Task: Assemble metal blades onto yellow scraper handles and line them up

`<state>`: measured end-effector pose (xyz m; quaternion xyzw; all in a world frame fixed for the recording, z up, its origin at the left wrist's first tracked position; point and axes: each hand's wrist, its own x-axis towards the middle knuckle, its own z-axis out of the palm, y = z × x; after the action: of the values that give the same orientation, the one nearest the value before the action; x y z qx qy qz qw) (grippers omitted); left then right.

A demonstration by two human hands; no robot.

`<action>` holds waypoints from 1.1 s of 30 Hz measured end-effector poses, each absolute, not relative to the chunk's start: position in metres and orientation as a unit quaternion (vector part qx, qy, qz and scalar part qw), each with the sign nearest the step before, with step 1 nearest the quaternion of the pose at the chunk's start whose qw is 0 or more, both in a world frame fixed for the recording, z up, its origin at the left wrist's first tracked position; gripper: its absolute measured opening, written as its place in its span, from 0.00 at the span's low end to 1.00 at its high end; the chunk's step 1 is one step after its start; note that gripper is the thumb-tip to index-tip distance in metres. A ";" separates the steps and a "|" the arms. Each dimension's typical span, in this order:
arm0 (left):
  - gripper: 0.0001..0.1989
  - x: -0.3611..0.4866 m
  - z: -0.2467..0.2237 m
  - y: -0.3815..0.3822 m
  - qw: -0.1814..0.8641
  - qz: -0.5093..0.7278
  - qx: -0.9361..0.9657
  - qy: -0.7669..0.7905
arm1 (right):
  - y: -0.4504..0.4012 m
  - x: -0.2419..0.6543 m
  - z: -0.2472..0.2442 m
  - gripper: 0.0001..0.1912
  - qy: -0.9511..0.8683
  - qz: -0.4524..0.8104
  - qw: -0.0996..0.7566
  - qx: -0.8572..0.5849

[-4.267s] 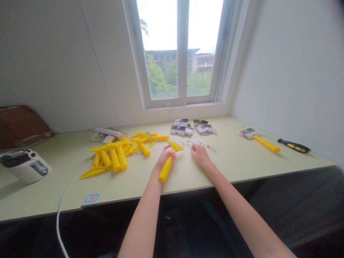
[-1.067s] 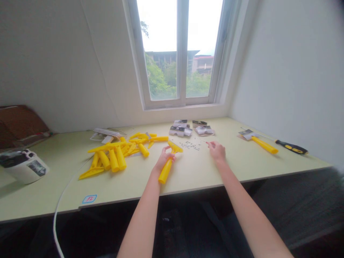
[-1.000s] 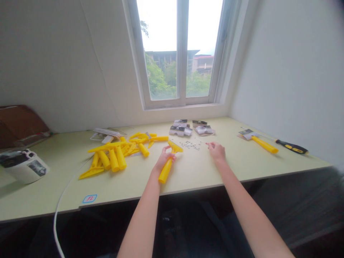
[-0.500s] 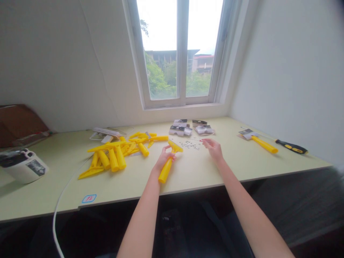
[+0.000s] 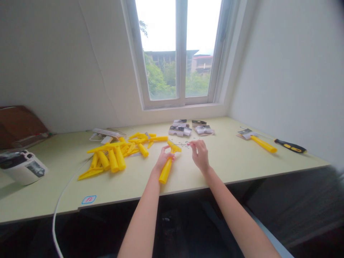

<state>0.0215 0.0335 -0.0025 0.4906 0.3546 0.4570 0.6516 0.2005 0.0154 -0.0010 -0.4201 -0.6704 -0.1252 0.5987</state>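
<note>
My left hand (image 5: 162, 159) is closed around a yellow plastic scraper (image 5: 166, 172), its wide triangular head pointing up and away and its handle end toward the table's front edge. Between the fingertips of my right hand (image 5: 201, 153) is a thin metal rod (image 5: 181, 144), pointing left. The rod's far end reaches the scraper's head; whether it touches cannot be made out. Small silvery metal pieces (image 5: 185, 142) lie scattered on the table behind and between my hands, partly hidden by the right one.
A pile of yellow handles and scraper parts (image 5: 113, 157) lies on the left. White and black packets (image 5: 180, 129) sit near the window. At right are another yellow-handled scraper (image 5: 263, 144) and a black-and-yellow screwdriver (image 5: 290, 146). A white jug (image 5: 24, 166) and a cable (image 5: 59, 200) are at far left.
My right hand has moved left with the metal rod, bringing its end to the scraper's head. My left hand and the scraper have stayed almost in place.
</note>
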 end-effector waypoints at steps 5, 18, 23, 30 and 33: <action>0.28 0.022 -0.004 0.034 0.654 0.460 0.485 0.353 | 0.014 0.200 -0.002 0.08 -0.674 -0.120 0.598 -0.415; 0.30 0.021 -0.005 0.035 0.667 0.458 0.478 0.340 | 0.018 0.201 -0.003 0.08 -0.673 -0.108 0.595 -0.426; 0.30 0.022 -0.004 0.034 0.665 0.458 0.473 0.352 | 0.018 0.200 -0.003 0.08 -0.676 -0.103 0.596 -0.422; 0.30 0.023 0.000 0.032 0.664 0.454 0.469 0.366 | 0.019 0.201 -0.004 0.08 -0.676 -0.108 0.596 -0.420; 0.29 0.023 0.002 0.030 0.663 0.455 0.472 0.363 | 0.018 0.201 -0.003 0.08 -0.678 -0.114 0.593 -0.418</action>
<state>0.0235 0.0304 0.0022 0.4717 0.3628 0.4548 0.6626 0.2006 0.0177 -0.0035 -0.4185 -0.6784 -0.1138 0.5931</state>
